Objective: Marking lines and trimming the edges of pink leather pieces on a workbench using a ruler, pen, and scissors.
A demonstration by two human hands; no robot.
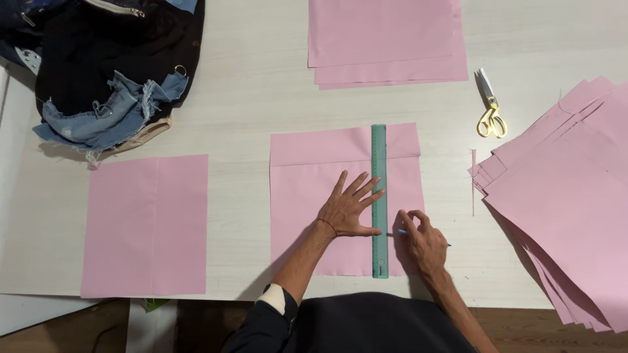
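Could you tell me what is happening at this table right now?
A person presses a green ruler flat with the left hand on a pink sheet whose top edge is folded over. The right hand holds a blue pen against the ruler's edge. Yellow-handled scissors and more pink stacks lie nearby.
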